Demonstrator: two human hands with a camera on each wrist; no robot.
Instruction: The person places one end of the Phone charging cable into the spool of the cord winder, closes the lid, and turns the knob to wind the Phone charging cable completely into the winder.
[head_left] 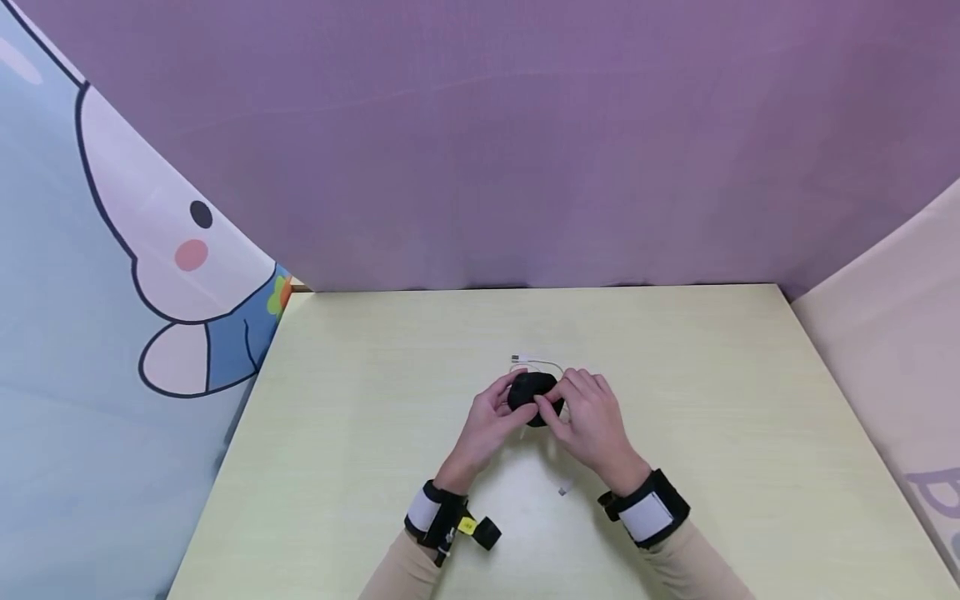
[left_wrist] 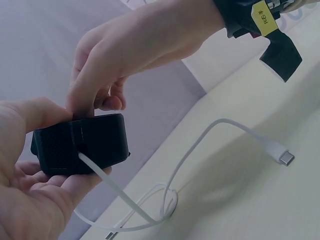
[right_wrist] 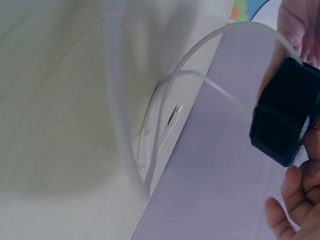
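A small black boxy case [head_left: 531, 388] with bevelled edges is held up over the table, just in front of the person. Curled around its side and underside, the left hand [head_left: 487, 423] grips it, the thumb on top. The right hand [head_left: 592, 421] has thumb and index finger pinched at the case's upper face; what lies between these fingertips is hidden. From a slot in the case [left_wrist: 102, 142] runs a white cable [left_wrist: 117, 187], which loops down to the tabletop. One end has a USB-C plug [left_wrist: 286, 157]. Its other plug [head_left: 517, 358] lies beyond the hands.
The pale wooden table [head_left: 360, 375] stretches out on both sides of the hands. A purple cloth [head_left: 480, 150] hangs along the far edge, with a printed blue cloth [head_left: 90, 450] on the left and a pale one [head_left: 900, 333] on the right.
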